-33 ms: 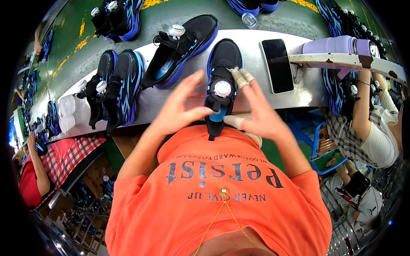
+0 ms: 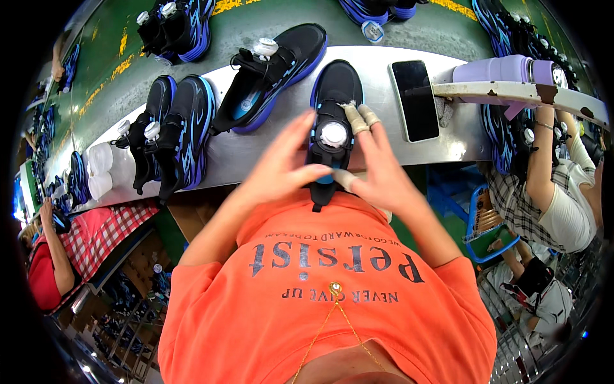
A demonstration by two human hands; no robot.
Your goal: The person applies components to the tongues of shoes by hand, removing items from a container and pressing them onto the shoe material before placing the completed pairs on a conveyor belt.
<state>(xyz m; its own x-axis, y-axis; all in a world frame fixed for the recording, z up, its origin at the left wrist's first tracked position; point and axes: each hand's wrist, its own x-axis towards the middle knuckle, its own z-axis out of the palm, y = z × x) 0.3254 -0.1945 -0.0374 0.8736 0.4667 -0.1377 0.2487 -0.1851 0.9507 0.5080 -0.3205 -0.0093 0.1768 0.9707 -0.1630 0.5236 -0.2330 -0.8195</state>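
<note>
A black sneaker [image 2: 336,83] with blue-purple sole edges stands in front of me on the metal bench, toe away from me. On its tongue sits a round white dial [image 2: 333,134]. Along the shoe's left side lies my left hand [image 2: 284,157], fingers stretched and thumb at the collar opening. My right hand [image 2: 377,166] is spread on the other side, with beige wraps on its fingertips, two of them touching the upper beside the dial. Its thumb tip meets the collar near the left thumb. A matching sneaker [image 2: 300,48] rests tilted to the left.
A pair of sneakers [image 2: 192,105] and white cups [image 2: 100,171] stand left on the metal bench [image 2: 377,96]. To the right lie a phone [image 2: 416,99] and a purple bottle [image 2: 489,69], behind a chipped white bar [image 2: 518,91]. Beyond, a green surface [image 2: 256,16] carries more shoes. Co-workers sit on both sides.
Both hands have closed in on the sneaker from the sides. The left fingers are now against its edge, and the two thumbs have come nearer each other over the collar.
</note>
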